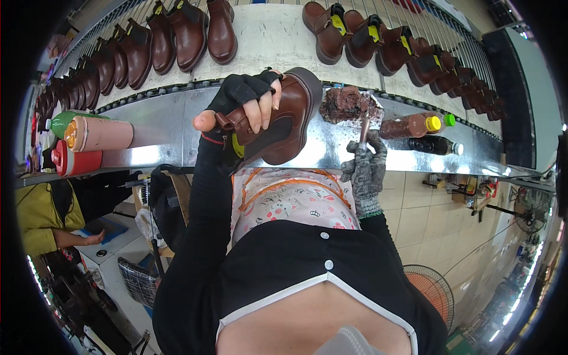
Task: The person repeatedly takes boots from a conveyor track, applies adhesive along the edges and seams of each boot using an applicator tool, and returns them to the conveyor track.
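Observation:
A brown leather ankle boot [295, 107] with dark elastic side panels is tilted above the metal ledge. My left hand [248, 99], in a black fingerless glove, is closed around its upper, beside a yellow tag [238, 146]. My right hand [367, 167], in a grey knitted glove, pinches the handle of a brush [364, 131]. The brush points away from me, its far end at a brown-stained lump [342, 105] lying on crumpled foil-like wrapping [374, 110]. Whether the brush tip presses into the lump I cannot tell. The boot's lower side is hidden from view.
Several brown boots stand in rows on the pale conveyor [269, 41], left and right. On the metal ledge [160, 142] are a pink cup [103, 135] and red container [81, 161] at left, and a brown bottle [408, 126] and dark bottle [435, 145] at right. Another person [50, 216] is at far left.

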`<state>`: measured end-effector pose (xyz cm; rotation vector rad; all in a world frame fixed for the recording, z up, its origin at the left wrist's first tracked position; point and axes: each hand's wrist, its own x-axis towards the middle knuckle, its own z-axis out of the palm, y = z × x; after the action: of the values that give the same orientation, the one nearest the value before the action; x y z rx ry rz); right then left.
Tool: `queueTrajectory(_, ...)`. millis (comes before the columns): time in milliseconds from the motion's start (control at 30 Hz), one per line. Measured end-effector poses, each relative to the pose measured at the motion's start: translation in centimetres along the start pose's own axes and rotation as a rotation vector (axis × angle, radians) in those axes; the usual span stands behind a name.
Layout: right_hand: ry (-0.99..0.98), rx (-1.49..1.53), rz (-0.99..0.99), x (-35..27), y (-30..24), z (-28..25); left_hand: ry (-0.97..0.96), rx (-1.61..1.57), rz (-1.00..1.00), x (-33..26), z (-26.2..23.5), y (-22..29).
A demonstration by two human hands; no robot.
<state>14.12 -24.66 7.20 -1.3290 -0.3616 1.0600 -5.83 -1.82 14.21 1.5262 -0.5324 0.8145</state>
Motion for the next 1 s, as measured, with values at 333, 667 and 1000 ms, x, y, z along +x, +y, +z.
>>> queueTrajectory(333,-0.483,-0.019,0.087,0.2,-7.2,-1.0,-0.03,0.046,-0.038,0.8,1.0,0.9)
queueTrajectory(667,-0.807,-0.991,-0.437,-1.3,-15.5,2.8,-0.052,0.053,-0.041,1.1,1.0,0.3)
queueTrajectory(1000,-0.867,-1.0,-0.483,-0.6,-15.2,3.1,-0.047,0.015,0.025,1.2,1.3,0.1)
